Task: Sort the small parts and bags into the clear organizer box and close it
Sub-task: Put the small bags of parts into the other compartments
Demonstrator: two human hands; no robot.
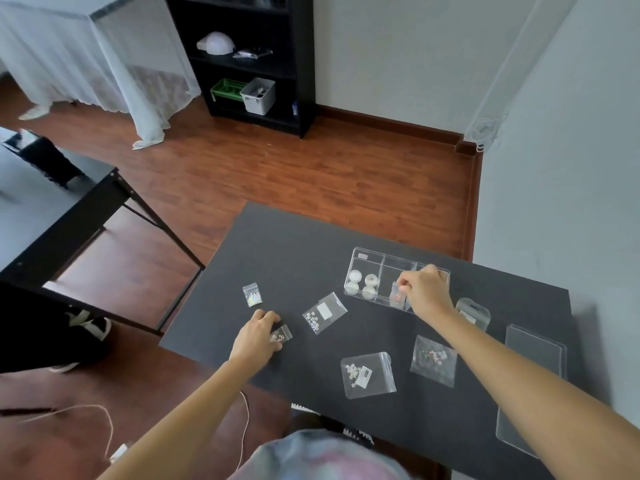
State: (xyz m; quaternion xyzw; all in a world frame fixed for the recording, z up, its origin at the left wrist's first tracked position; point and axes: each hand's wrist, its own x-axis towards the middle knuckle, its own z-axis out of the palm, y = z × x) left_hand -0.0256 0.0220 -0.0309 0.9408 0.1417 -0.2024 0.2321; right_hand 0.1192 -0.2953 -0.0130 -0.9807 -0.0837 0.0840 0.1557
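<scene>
The clear organizer box (367,259) stands open at the far right of the dark table (277,244), with several white round pots (363,285) in its left compartment. My right hand (424,289) hovers over the box's middle and right compartments, its fingers pinched on a small clear bag (396,296) with red bits. My left hand (258,336) rests on the table, fingers closed on a tiny bag of beads (282,335). Loose bags lie about: a tiny one (252,295), a labelled one (324,312), a larger one (368,375) and a dark one (434,360).
A clear flat lid (530,393) lies at the table's right edge, and another clear bag (472,313) sits just behind my right forearm. A black desk (69,216) stands to the left, a black shelf (242,60) at the back wall.
</scene>
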